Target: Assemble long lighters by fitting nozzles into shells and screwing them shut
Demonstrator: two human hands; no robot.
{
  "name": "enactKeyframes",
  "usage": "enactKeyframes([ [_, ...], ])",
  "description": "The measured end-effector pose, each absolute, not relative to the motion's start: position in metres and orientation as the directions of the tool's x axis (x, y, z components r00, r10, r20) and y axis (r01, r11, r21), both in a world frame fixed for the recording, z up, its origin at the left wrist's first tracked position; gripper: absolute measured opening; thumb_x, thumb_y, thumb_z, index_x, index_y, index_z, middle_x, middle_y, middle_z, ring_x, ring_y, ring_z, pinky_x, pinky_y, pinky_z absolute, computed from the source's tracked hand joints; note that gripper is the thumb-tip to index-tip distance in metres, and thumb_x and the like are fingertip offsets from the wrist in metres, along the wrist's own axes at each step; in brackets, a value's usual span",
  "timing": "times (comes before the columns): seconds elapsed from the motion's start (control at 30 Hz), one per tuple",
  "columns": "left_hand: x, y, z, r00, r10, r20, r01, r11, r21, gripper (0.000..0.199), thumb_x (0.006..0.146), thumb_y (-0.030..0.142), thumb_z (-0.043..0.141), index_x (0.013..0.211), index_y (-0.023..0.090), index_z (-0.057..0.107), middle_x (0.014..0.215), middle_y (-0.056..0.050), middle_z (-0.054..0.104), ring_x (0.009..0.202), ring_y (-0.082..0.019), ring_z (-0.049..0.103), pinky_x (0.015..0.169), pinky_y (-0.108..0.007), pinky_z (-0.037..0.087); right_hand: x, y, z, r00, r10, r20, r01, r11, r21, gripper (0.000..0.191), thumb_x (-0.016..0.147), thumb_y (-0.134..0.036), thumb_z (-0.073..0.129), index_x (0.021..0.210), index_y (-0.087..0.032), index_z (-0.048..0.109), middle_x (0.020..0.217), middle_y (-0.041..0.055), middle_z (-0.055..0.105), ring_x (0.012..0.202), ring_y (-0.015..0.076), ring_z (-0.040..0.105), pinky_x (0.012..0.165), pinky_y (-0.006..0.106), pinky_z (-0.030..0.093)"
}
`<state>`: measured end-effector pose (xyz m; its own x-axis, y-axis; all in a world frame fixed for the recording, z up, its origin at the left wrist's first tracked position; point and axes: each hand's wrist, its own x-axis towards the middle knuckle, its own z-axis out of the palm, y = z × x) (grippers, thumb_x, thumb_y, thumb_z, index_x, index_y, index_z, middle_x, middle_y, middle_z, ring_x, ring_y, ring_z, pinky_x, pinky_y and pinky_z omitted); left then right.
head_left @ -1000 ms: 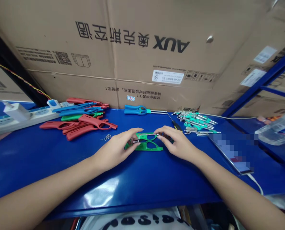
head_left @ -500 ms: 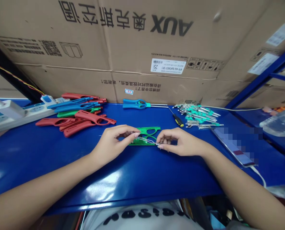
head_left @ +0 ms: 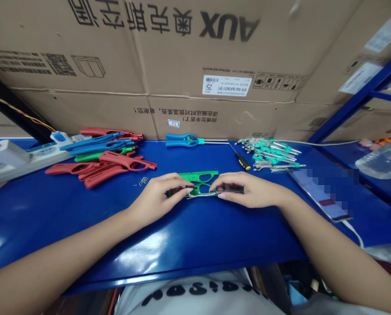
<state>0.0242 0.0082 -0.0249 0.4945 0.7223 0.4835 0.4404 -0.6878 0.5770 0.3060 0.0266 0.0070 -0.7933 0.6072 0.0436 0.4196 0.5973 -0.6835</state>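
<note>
Two green lighter shell halves lie in front of me. The far half (head_left: pixel 211 174) sits behind my fingers; the near half (head_left: pixel 204 189) is partly covered by my hands. My left hand (head_left: pixel 157 192) is closed, thumb and fingers pinching a small dark part at the near half's left portion. A pale wire (head_left: pixel 202 195) runs from there along the shell's near edge. My right hand (head_left: pixel 248 189) is closed around a thin metal lighter tube (head_left: pixel 230 190) at the shell's right end, and its fingertips touch the shell. The palm sides are hidden.
Red, blue and green lighter shells (head_left: pixel 116 168) are piled at left beside a white power strip (head_left: pixel 44 153). Small metal bits (head_left: pixel 144 180) lie near my left hand. Behind are a blue lighter (head_left: pixel 184 140), a screwdriver (head_left: pixel 243 162) and teal-and-metal nozzle assemblies (head_left: pixel 274 153). A phone (head_left: pixel 320 197) lies at right.
The wires stretched between my hands have come down along the near shell half. My right hand has shifted slightly, and the metal tube now shows under its fingers. The view has moved slightly.
</note>
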Motion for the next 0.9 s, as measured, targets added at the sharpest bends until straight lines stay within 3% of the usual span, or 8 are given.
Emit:
enactKeyframes([
  [0.17, 0.0240, 0.0081, -0.0264, 0.540, 0.683, 0.492, 0.453, -0.728, 0.514, 0.018, 0.096, 0.021, 0.060, 0.105, 0.016, 0.074, 0.096, -0.006, 0.072, 0.082, -0.014, 0.069, 0.074, -0.024, 0.055, 0.3056, 0.0276, 0.0065, -0.798, 0.597, 0.085, 0.392, 0.621, -0.679, 0.024, 0.101, -0.027, 0.049, 0.116, -0.021, 0.066, 0.114, 0.0078, 0.064, 0.096, 0.0170, 0.061, 0.083, 0.031, 0.048],
  [0.47, 0.0224, 0.0070, -0.0278, 0.568, 0.635, 0.523, 0.447, -0.772, 0.451, 0.018, 0.095, 0.019, 0.062, 0.109, 0.016, 0.073, 0.097, -0.006, 0.072, 0.082, -0.013, 0.068, 0.075, -0.024, 0.056, 0.3054, 0.0297, 0.0032, -0.802, 0.587, 0.105, 0.376, 0.635, -0.675, 0.018, 0.100, -0.020, 0.049, 0.108, -0.019, 0.065, 0.110, 0.0076, 0.064, 0.101, 0.0178, 0.060, 0.092, 0.034, 0.047],
  [0.73, 0.0256, 0.0106, -0.0296, 0.532, 0.679, 0.506, 0.496, -0.734, 0.463, 0.012, 0.094, 0.019, 0.064, 0.101, 0.016, 0.072, 0.091, -0.004, 0.073, 0.078, -0.012, 0.067, 0.075, -0.023, 0.056, 0.3077, 0.0278, 0.0087, -0.836, 0.542, 0.081, 0.348, 0.640, -0.685, 0.018, 0.101, -0.021, 0.048, 0.105, -0.018, 0.065, 0.108, 0.0078, 0.064, 0.099, 0.0175, 0.060, 0.089, 0.033, 0.048],
  [0.9, 0.0277, 0.0145, -0.0341, 0.549, 0.660, 0.513, 0.492, -0.751, 0.440, 0.015, 0.095, 0.018, 0.062, 0.105, 0.015, 0.073, 0.097, -0.006, 0.071, 0.088, -0.015, 0.068, 0.083, -0.028, 0.057, 0.3092, 0.0269, 0.0096, -0.792, 0.609, 0.034, 0.433, 0.600, -0.673, 0.019, 0.099, -0.022, 0.050, 0.112, -0.019, 0.063, 0.109, 0.0080, 0.065, 0.088, 0.0164, 0.060, 0.078, 0.031, 0.049],
])
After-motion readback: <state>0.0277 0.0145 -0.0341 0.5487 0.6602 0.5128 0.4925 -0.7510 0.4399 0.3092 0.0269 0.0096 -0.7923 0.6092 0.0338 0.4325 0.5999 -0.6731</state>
